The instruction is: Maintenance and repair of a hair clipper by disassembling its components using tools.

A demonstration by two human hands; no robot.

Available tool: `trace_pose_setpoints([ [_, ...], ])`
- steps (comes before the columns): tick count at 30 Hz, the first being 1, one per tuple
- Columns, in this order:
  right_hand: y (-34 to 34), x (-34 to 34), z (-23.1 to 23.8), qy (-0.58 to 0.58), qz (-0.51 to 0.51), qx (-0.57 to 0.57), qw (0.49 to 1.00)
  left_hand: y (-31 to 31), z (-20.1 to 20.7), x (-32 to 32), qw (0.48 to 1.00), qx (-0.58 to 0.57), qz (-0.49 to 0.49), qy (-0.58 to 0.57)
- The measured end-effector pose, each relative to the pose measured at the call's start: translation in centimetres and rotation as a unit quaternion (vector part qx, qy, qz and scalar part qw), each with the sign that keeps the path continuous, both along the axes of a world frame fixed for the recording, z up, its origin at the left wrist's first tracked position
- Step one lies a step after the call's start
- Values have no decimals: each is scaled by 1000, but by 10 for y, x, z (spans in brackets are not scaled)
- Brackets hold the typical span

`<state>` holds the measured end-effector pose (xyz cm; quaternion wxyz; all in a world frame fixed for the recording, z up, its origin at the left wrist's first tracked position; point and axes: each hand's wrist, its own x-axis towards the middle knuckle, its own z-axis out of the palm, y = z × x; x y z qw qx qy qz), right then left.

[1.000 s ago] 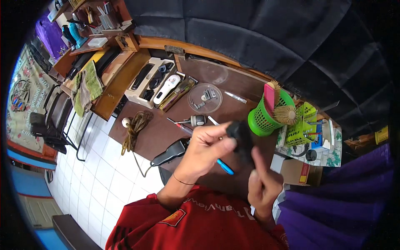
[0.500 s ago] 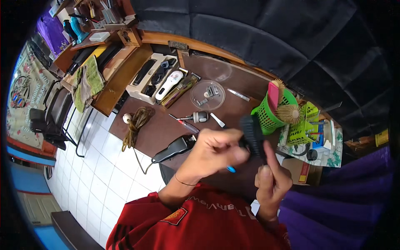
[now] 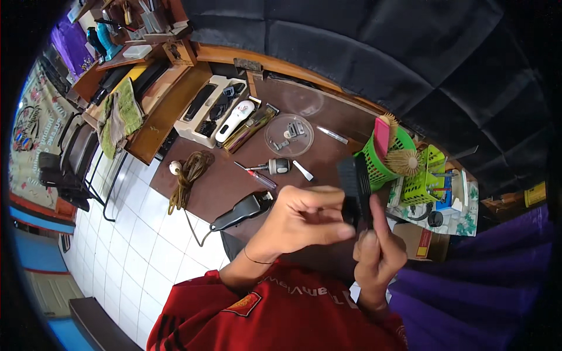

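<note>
So the right hand (image 3: 379, 257) is pinching the lower end of a black brush (image 3: 356, 175), which is sticking up between both hands. The left hand (image 3: 304, 221) is curling close beside it, can't tell what it's gripping. A black clipper (image 3: 240, 213) is lying left of that hand, green basket (image 3: 376, 164) standing beyond both.

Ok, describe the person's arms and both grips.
The left grip and right grip are gloveless. A thin dark band circles the left wrist. Red sleeves, dark-striped on the left, leave the forearms bare.
</note>
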<state>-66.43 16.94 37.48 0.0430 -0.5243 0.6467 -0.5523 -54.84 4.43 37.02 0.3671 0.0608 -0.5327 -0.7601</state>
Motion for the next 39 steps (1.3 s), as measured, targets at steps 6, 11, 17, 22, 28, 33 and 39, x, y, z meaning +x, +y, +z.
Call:
trace_pose_setpoints([
  [6, 9, -5, -2, 110, 73, -31, 991, -11, 0, 10, 997, 15, -37, -59],
  [11, 2, -8, 12, 74, 48, -4, 996, -9, -3, 4, 992, 128, 14, 5],
  [17, -3, -9, 17, 71, 19, 9, 997, -3, -9, 10, 993, 98, -41, 57],
  [22, 1, -9, 11, 155, 92, -26, 983, -21, -16, 16, 970, 192, -111, 101],
  [28, -6, -7, 19, 87, 113, -24, 989, -11, -1, 6, 959, 273, -17, 67],
  [33, -14, -10, 20, 56, 28, -31, 998, -20, -29, 19, 972, 127, -195, 37],
  [39, -10, -19, 16, 119, 64, -59, 989, -12, -20, 11, 963, 219, -128, 88],
])
